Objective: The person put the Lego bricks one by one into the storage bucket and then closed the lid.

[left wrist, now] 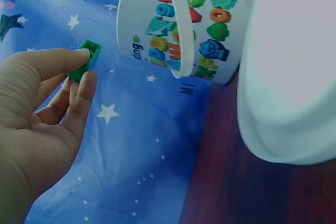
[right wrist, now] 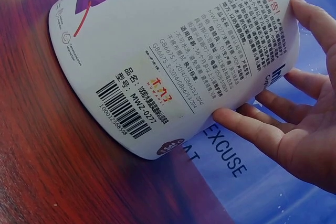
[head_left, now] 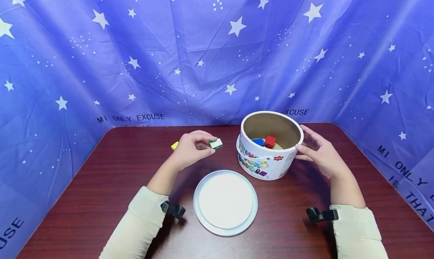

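Observation:
My left hand [head_left: 190, 150] pinches a small green toy brick [left wrist: 86, 60] between thumb and fingertips, above the table to the left of the bucket. A pale top face of the brick shows in the head view. The white printed bucket [head_left: 251, 162] stands upright, its top uncovered. Inside it lie a red brick [head_left: 270, 141] and a blue brick [head_left: 258, 142]. My right hand [head_left: 322, 155] rests against the bucket's right side, fingers spread and fairly straight, thumb near the rim. A yellow brick [head_left: 174, 145] sits on the table behind my left hand, partly hidden by it.
A round white lid [head_left: 225, 200] lies on the dark red wooden table [head_left: 112, 198] in front of the bucket, between my forearms. The bucket's white handle [left wrist: 181, 24] hangs down its near side. A blue curtain with stars [head_left: 203, 55] surrounds the table's back and sides.

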A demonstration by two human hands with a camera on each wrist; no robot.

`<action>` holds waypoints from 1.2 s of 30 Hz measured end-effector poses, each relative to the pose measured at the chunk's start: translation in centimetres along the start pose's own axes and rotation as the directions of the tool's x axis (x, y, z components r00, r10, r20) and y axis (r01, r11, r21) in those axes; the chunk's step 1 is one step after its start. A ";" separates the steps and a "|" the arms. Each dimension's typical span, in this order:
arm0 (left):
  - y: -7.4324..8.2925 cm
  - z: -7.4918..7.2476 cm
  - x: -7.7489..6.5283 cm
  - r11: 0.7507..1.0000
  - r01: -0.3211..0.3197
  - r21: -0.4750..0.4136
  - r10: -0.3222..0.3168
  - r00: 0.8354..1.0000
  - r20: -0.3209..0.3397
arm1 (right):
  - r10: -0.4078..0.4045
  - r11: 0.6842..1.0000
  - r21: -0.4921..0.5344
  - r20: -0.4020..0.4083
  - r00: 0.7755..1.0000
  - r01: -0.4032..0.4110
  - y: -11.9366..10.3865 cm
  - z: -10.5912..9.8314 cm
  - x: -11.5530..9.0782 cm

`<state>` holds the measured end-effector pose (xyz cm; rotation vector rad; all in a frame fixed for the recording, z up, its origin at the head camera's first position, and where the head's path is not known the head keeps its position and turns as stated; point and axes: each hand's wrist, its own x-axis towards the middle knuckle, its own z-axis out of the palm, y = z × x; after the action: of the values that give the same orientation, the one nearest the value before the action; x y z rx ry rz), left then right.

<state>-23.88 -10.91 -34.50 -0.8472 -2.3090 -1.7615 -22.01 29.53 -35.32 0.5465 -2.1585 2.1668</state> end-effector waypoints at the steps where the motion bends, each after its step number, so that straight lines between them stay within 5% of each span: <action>1: 0.2 0.0 0.2 1.000 0.001 -0.002 -0.001 1.000 0.001 | 0.000 1.000 0.003 0.000 1.000 0.000 0.0 0.0 0.0; 25: 4.0 1.5 6.0 1.000 -0.009 -0.029 0.011 0.996 0.087 | 0.006 1.000 0.030 -0.002 1.000 -0.006 0.1 0.0 0.1; 36: 4.9 3.3 9.0 0.998 0.040 0.040 -0.046 0.988 0.150 | 0.009 0.999 0.035 0.003 1.000 -0.009 0.1 0.0 0.0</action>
<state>-28.25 -3.85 -27.67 -0.9630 -2.4637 -1.7206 -22.01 29.49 -35.38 0.5428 -2.1318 2.2138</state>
